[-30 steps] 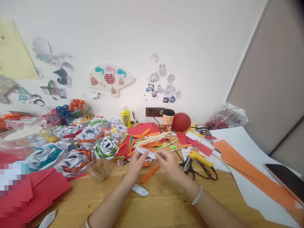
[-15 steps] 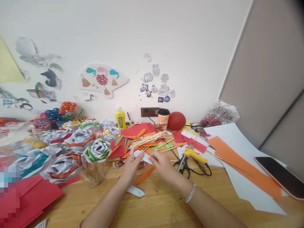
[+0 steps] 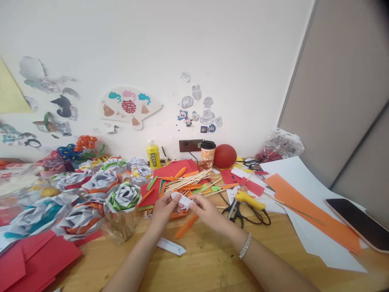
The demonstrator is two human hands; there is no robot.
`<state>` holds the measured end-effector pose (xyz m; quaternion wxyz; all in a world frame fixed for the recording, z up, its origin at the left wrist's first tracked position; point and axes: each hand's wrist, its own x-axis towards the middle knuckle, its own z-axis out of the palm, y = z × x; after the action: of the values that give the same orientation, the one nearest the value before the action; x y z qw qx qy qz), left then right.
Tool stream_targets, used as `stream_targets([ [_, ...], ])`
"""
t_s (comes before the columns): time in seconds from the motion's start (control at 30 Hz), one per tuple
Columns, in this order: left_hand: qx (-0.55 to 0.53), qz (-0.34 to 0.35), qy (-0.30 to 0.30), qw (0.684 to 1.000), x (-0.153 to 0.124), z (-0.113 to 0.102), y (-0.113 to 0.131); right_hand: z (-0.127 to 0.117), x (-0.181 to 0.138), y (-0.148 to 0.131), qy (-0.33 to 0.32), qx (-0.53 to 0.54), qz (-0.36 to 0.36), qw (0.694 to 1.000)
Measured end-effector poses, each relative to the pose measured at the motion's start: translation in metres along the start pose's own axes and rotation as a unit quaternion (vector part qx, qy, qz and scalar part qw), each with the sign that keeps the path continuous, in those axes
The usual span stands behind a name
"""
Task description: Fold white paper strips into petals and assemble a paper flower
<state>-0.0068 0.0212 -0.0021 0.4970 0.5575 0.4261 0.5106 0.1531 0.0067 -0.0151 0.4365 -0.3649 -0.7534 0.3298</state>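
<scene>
My left hand (image 3: 164, 210) and my right hand (image 3: 206, 209) meet over the wooden table (image 3: 200, 267), both pinched on a small folded white paper piece (image 3: 181, 199) held just above the surface. A bracelet circles my right wrist. An orange folded strip (image 3: 186, 227) lies under the hands, and a folded white piece (image 3: 170, 246) rests on the table near my left forearm. Behind the hands lies a pile of wooden sticks (image 3: 188, 180) on red and orange paper scraps.
Several paper roses (image 3: 91, 194) crowd the left, with red sheets (image 3: 30, 255) at the front left. A yellow glue gun (image 3: 249, 199) and scissors (image 3: 240, 211) lie right of my hands. White and orange sheets (image 3: 306, 202) and a phone (image 3: 358, 223) lie right; bottle, cup, red ball stand by the wall.
The view has swung slightly right, so the scene has slid left in frame. My hands stay together on the white paper piece, working it closer between the fingers.
</scene>
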Motion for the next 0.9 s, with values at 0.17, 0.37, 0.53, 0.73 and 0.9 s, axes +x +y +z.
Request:
stream_targets([
  [0.17, -0.014, -0.035, -0.041, 0.998, 0.001, 0.003, -0.006, 0.004, -0.001, 0.0, -0.013, -0.083, 0.007, 0.996],
  [0.37, -0.022, -0.091, -0.018, 0.995, 0.001, 0.006, -0.008, 0.009, -0.004, -0.002, 0.001, -0.32, -0.048, 0.946],
  [0.53, -0.018, -0.106, -0.024, 0.994, 0.001, 0.008, -0.011, 0.009, -0.004, -0.002, -0.003, -0.379, -0.045, 0.924],
  [0.73, -0.029, -0.069, -0.072, 0.995, 0.002, 0.009, -0.013, 0.011, -0.003, 0.003, 0.011, -0.179, 0.051, 0.982],
  [0.9, -0.005, -0.052, -0.068, 0.996, 0.005, 0.003, -0.012, 0.013, 0.0, 0.007, 0.015, -0.015, 0.071, 0.997],
])
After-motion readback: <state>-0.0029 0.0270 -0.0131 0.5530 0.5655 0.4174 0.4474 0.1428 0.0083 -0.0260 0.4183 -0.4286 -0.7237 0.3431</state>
